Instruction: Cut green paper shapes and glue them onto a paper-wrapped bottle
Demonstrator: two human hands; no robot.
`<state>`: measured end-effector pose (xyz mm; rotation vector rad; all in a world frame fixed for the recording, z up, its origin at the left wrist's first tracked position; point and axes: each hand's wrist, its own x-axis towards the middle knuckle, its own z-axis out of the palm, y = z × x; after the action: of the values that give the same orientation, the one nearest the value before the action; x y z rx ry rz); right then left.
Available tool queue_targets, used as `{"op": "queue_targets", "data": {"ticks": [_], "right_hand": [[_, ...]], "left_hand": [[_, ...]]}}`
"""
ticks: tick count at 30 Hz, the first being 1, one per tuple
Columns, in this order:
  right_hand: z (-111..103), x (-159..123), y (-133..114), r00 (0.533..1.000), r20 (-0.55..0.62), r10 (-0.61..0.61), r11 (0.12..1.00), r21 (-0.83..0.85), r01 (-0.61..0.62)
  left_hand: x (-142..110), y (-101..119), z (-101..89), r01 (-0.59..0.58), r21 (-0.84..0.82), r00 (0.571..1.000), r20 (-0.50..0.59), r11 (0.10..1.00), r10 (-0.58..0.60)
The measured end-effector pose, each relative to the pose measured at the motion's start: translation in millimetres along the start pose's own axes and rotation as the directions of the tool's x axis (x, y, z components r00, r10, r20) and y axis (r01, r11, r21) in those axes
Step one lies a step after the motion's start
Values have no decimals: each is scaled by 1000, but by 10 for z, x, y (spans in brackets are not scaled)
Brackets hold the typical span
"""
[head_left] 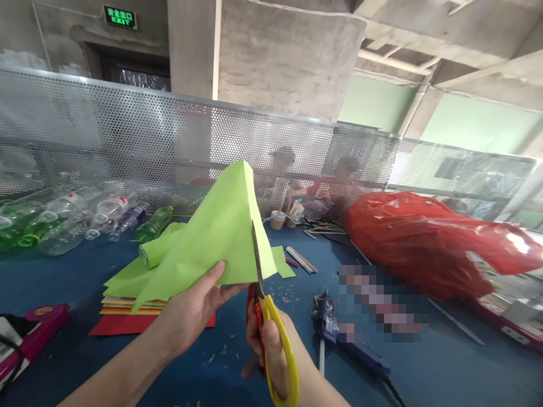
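The light-green paper sheet [207, 243] is raised above the blue tabletop [203, 379], its lower edge pinched in the left hand [193, 316], thumb on the near face. The right hand [275, 345] is closed around the handles of the scissors [271, 310]; one blade lies across the sheet's near face, while the paper hides the other. The sheet is probably light and fairly stiff but easily creased or torn, so a gentle pinch near the cutting line should steady it best, fingertips clear of the blades. A stack of coloured paper [123, 325] sits just beneath the sheet, crowding its left side. The hot glue gun [354, 345] lies near the right forearm, possibly limiting elbow room. Plastic bottles [155, 223] and the red plastic bag [424, 243] lie farther off.
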<state>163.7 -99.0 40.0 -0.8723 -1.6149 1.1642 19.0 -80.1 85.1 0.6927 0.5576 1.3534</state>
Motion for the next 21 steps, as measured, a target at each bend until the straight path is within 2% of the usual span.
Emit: {"op": "queue_targets", "data": {"ticks": [11,16,21], "right_hand": [[-9,-12,36,1000,-6,22,1000,17,-22],[-69,-36,44,999,33,-40,996,-76,42],[-155,-46,-14,986,103,-129,975,-167,145]], "left_hand": [[0,4,18,-14,-32,999,35,999,16],[5,-10,1,11,-12,1000,18,1000,-11],[-12,-51,4,48,-7,996,81,999,-47]]}}
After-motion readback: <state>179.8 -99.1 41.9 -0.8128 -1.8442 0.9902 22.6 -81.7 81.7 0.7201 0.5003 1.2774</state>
